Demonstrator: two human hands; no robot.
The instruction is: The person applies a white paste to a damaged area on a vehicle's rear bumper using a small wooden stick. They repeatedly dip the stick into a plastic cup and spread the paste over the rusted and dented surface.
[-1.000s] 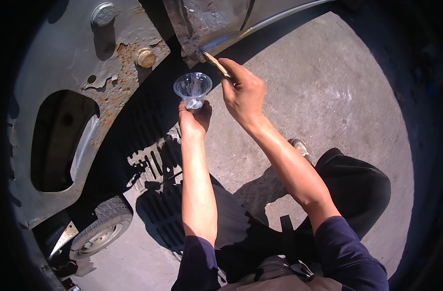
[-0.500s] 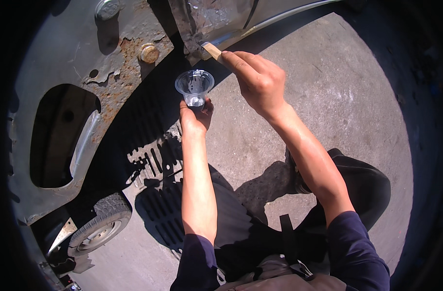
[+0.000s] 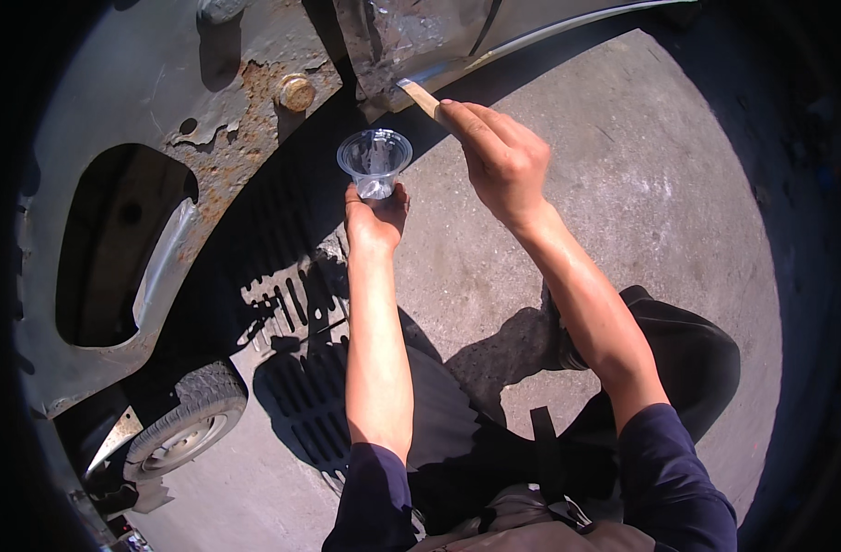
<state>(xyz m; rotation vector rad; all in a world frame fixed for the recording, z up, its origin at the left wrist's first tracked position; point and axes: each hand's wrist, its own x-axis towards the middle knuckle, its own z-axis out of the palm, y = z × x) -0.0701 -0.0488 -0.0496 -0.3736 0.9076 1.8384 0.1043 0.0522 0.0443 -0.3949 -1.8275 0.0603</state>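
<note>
Head view: the left hand (image 3: 376,219) is closed around the narrow base of a clear plastic cup (image 3: 374,158), thumb on one side and fingertips showing on the other; the rest of the fingers lie out of sight behind the base. The cup stands roughly upright, wide rim uppermost, just below the lower edge of a grey body panel (image 3: 422,37). Bright reflections cross its wall, so the contents, if any, cannot be read. The right hand (image 3: 511,161) pinches a flat wooden stick (image 3: 423,100) by its near end, index finger along it; the thumb is hidden by the hand itself, and the covered end of the stick cannot be seen. The stick's pale far tip lies at the panel's lower corner, above and to the right of the cup and apart from it; whether the tip touches the metal cannot be told. The panel runs out of the picture at the top. At left, a rusted metal frame (image 3: 154,101) is cut off by the dark fisheye rim; a rusty bolt head (image 3: 296,92) projects from it, while a second, paler bolt (image 3: 220,9) is cropped by the upper edge. The interior behind the frame's large opening is too dark to make out. Lower left, a wheel (image 3: 186,442) is partly shaded, its upper part covered.
</note>
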